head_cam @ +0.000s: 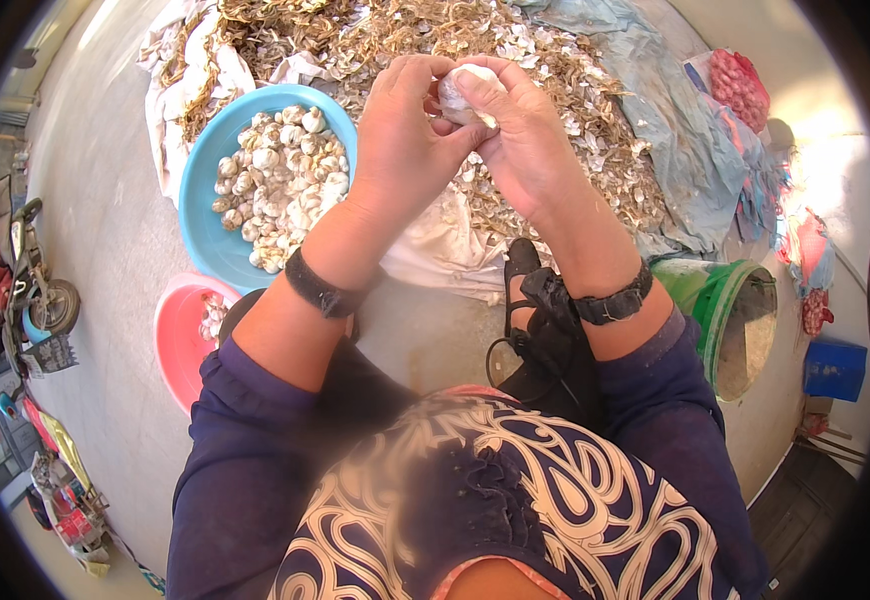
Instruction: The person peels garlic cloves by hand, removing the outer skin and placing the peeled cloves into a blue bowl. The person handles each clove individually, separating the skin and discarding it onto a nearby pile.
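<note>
Both hands meet high in the view around one white garlic bulb (468, 96). My right hand (528, 131) grips it, with the thumb lying across its near face. From the other side, my left hand (412, 127) has its fingertips against the bulb, and its thumb reaches below it. Under the hands spreads a heap of dry garlic skins and stalks (577, 97) on pale cloth. A blue plastic basin (206, 180) filled with garlic bulbs (285, 172) stands beside my left forearm. The bulb's underside is partly hidden by my fingers.
A pink basin (179, 337) with some garlic sits by my left elbow. To the right are a tipped green bucket (720, 330), a crumpled blue sheet (675, 135), a red mesh sack (739, 90) and a blue box (835, 369). A wheeled vehicle (44, 300) stands far left.
</note>
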Demonstrator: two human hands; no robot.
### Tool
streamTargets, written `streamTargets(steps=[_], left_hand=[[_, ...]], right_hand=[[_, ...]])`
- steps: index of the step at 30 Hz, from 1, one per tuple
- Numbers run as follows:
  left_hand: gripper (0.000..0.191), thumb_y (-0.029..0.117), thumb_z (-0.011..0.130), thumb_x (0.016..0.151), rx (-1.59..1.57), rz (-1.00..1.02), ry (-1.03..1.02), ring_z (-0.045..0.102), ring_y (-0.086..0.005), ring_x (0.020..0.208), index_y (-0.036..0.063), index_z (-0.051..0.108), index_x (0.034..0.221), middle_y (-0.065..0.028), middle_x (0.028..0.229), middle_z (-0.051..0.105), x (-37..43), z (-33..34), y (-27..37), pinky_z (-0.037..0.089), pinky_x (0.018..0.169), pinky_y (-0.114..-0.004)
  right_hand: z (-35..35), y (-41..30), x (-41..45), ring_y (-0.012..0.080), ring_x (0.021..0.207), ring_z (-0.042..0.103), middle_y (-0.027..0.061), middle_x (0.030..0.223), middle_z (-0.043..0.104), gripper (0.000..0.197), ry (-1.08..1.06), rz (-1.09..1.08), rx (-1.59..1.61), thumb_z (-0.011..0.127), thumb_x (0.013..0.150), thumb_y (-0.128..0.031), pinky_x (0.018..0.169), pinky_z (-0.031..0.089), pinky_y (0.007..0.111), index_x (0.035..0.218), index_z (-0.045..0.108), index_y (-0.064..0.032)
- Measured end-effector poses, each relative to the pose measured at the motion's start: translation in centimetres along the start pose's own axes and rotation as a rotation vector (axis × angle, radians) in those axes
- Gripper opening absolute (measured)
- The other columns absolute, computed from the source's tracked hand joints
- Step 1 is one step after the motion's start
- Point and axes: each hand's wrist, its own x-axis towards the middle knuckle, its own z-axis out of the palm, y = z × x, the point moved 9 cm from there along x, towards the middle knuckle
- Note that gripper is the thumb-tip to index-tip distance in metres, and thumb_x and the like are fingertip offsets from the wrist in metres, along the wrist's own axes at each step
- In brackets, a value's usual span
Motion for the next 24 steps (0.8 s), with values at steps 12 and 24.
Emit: streamTargets(steps=[12,24], left_hand=[[0.054,0.011,0.084,0.074,-0.337,-0.151,-0.097,0.06,-0.0107,0.085,0.0037,0.054,0.119,-0.0048,0.099,0.064,-0.5,1.2,0.7,0.052,0.078,-0.025],[0.052,0.001,0.072,0.085,-0.693,-0.31,-0.155,0.061,-0.0111,0.094,0.0051,0.049,0.132,-0.0077,0.112,0.062,-0.3,2.6,-1.8,0.052,0.085,-0.026]], right_hand=[[-0.9,0.4,0.5,0.0287,0.087,0.067,0.0181,0.102,0.062,0.026,0.0,0.02,0.316,0.042,0.103,-0.019,0.078,0.059,0.041,0.11,0.05,0.0042],[-1.1,0.4,0.7,0.0254,0.104,0.064,0.0171,0.115,0.063,0.03,0.018,0.063,0.202,0.041,0.105,-0.021,0.087,0.055,0.036,0.121,0.053,0.0019]])
